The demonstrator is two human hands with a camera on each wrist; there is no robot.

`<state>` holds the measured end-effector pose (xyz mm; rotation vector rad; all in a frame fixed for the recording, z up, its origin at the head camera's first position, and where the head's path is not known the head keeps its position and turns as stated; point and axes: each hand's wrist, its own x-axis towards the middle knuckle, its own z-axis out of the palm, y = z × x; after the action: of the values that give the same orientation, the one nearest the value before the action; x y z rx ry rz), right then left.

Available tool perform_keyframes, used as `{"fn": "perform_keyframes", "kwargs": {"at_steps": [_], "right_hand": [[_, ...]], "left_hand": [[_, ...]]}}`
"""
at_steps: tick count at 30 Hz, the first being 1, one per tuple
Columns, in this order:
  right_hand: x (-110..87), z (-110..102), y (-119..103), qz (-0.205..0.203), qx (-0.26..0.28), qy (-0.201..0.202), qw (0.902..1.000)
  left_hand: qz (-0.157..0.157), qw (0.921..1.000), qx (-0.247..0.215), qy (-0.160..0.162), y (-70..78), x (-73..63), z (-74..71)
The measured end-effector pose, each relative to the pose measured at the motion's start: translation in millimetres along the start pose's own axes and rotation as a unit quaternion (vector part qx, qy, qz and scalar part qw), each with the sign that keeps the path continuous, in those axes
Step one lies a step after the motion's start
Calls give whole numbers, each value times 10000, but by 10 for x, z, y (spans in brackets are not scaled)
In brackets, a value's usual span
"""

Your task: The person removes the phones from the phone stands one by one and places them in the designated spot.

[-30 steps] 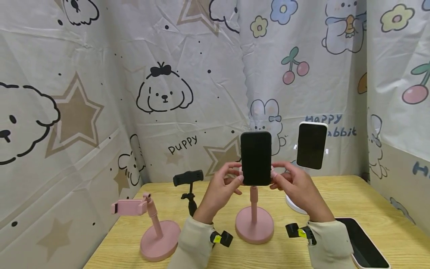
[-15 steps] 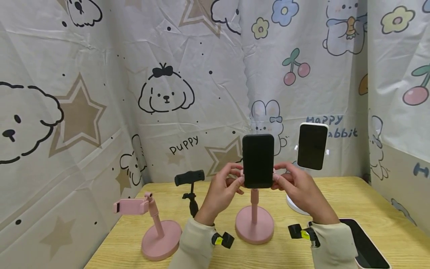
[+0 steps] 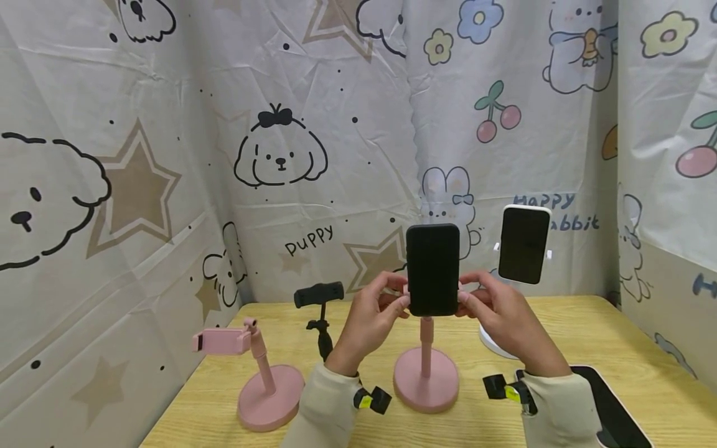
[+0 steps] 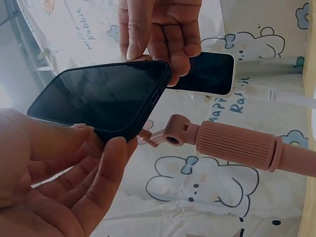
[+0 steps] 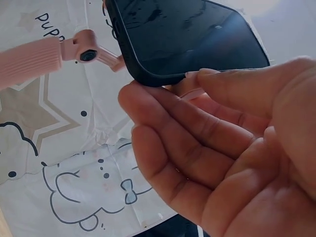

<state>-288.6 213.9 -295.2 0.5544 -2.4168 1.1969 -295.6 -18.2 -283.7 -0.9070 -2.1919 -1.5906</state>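
A black phone (image 3: 433,269) stands upright in the clamp of a pink phone stand (image 3: 426,379) at the middle of the table. On the phone's left side my left hand (image 3: 372,314) pinches the pink clamp end between thumb and fingers. My right hand (image 3: 498,311) does likewise on the opposite side. In the left wrist view the phone (image 4: 106,98) is seen from its lower edge, with the stand's hinge and ribbed neck (image 4: 237,145) beside it. The right wrist view shows the thumb at the phone's edge (image 5: 163,79); the phone hides most of the clamp.
A second pink phone stand (image 3: 271,398) is at the left, a black phone holder (image 3: 319,295) behind it. At the back right a white stand (image 3: 495,342) carries a white-edged phone (image 3: 524,244). A dark-screened tablet-like device (image 3: 613,404) lies by my right sleeve. Printed curtains (image 3: 280,218) enclose the table.
The phone and both hands sit slightly lower in the head view, and the phone looks a little larger. The whole scene has shifted slightly to the right. Both hands keep their hold.
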Motion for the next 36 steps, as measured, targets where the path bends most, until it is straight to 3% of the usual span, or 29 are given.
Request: {"fn": "perform_keyframes", "kwargs": {"at_steps": [2,10,24,36], "right_hand": [[-3,-6,0,27,-22,-58,10000],[-34,-57,-67,110,106,-391,9991],[-120,-124,-163,57,114,-952,9954],[-209,-221,-268,107,124,-1386,9902]], "left_hand": [[2,10000,10,-29,-8,0,-5],[-236,9994,107,-226,-267,31,-27],[-280,9960,111,-841,-167,-36,-163],[-377,9879,-120,-1498,-50,-82,-273]]}}
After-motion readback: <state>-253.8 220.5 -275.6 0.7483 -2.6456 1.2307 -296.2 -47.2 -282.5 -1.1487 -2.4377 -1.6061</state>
